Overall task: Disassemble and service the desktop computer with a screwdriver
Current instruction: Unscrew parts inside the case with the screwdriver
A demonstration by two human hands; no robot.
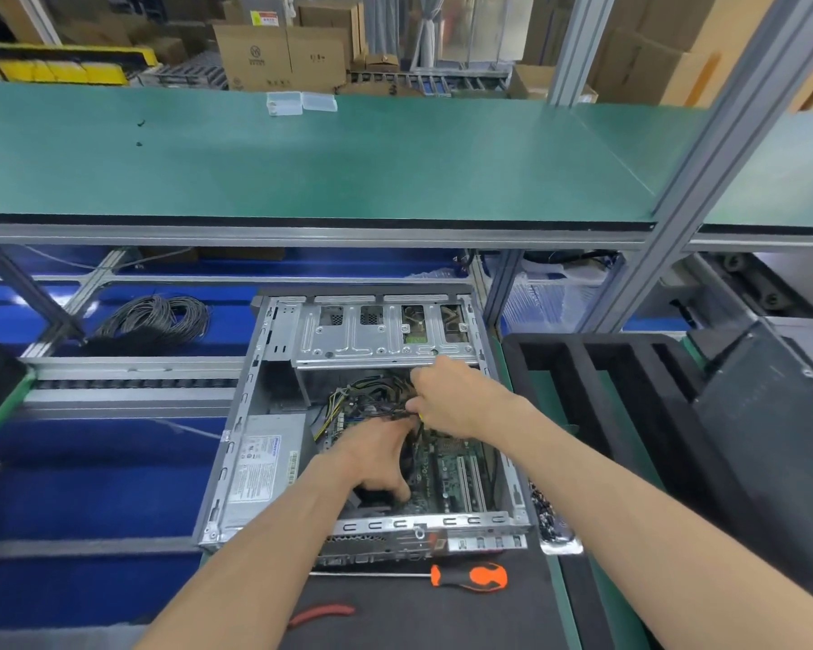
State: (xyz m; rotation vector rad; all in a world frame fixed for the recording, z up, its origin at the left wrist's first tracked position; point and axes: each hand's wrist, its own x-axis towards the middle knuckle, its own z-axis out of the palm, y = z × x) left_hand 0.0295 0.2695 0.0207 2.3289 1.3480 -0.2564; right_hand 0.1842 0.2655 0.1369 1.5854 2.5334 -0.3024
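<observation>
A: The case (362, 415) is lying open on the bench. The left hand (376, 462) is resting on the board (456, 466), fingers curled; what it is gripping, I cannot tell. The right hand (447, 396) is pinching the cables (372, 391).

B: Handling?

A: Cables are flexing; judge the board fragile. Take the plug, not the wires.

B: Obstructions?

A: The drive cage (381, 335) is crowding overhead. The screwdriver (465, 577) is lying idle in front, with foam trays (630, 391) to the right.

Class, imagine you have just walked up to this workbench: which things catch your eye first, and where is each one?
The open computer case lies at the centre with both hands inside: the left hand rests on the motherboard, the right hand pinches a cable bundle. An orange-and-black screwdriver lies unused on the mat just in front of the case. A wide green shelf spans the bench above.
</observation>
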